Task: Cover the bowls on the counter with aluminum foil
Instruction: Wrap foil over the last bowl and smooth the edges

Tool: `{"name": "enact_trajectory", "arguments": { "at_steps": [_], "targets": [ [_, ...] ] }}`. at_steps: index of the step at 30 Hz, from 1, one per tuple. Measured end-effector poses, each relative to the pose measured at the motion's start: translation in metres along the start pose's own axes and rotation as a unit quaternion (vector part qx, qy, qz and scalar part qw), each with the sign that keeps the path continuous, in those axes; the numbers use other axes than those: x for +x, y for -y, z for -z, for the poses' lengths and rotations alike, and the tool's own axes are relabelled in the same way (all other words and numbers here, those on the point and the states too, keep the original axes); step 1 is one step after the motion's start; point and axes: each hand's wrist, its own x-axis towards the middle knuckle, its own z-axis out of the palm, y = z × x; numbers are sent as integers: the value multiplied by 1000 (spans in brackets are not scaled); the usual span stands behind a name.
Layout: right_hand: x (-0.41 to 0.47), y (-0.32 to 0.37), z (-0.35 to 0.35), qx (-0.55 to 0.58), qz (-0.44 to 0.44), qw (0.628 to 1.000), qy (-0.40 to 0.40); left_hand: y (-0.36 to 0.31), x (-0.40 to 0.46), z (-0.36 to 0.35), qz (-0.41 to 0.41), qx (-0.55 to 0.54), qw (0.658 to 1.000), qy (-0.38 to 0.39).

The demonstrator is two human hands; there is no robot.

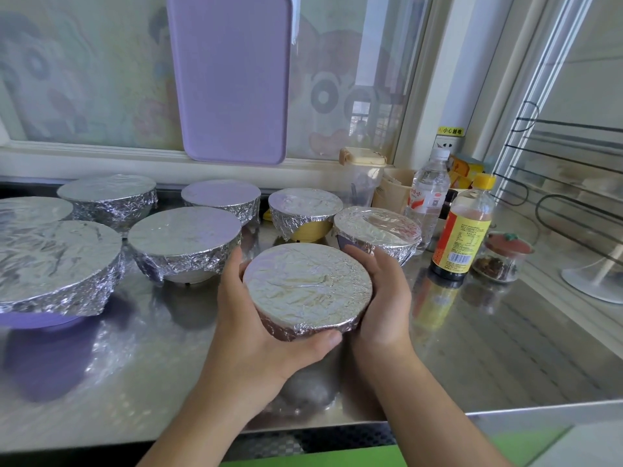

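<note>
Step in hand: I judge I am crimping the last foil skirt tight round the bowl (pixel 307 291) at lower centre of the frame.
Left hand (pixel 249 318): cupped against the bowl's left side, thumb curled under the near rim, clamped on the foil-wrapped wall.
Right hand (pixel 381 298): wrapped round the right side, fingers curled behind, also gripping the bowl.
Bowl position: I cannot tell whether it rests on the steel counter (pixel 488 348) or is raised just above it.
Foil top: wrinkled but flat, reaching the rim all round where I can see it.
Doing it well: squeeze evenly from both sides and work round the rim, not pressing the top, which could tear.
Other bowls: seven more across the left and centre, all foil-covered.
Hazard: sauce bottle (pixel 463 230) stands near my right hand.
</note>
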Motion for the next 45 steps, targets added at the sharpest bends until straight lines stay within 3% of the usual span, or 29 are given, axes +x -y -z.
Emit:
{"name": "enact_trajectory", "arguments": {
  "at_steps": [6,18,25,29,37,45],
  "targets": [
    [-6,-4,-8,2,3,1000,-25,-6,-4,-15,-7,35,998,-50],
    [-6,-7,-10,43,28,999,-11,-3,-4,-17,-27,47,997,-61],
    [5,-1,8,-19,19,999,-26,-1,4,4,16,-12,1000,9],
    [7,4,7,-19,-8,1000,9,3,9,11,43,-12,998,44],
    [12,5,12,-46,-12,999,22,3,11,21,53,-40,994,84],
    [10,2,9,-2,-12,999,37,4,10,15,50,-58,993,85]
  ]
}}
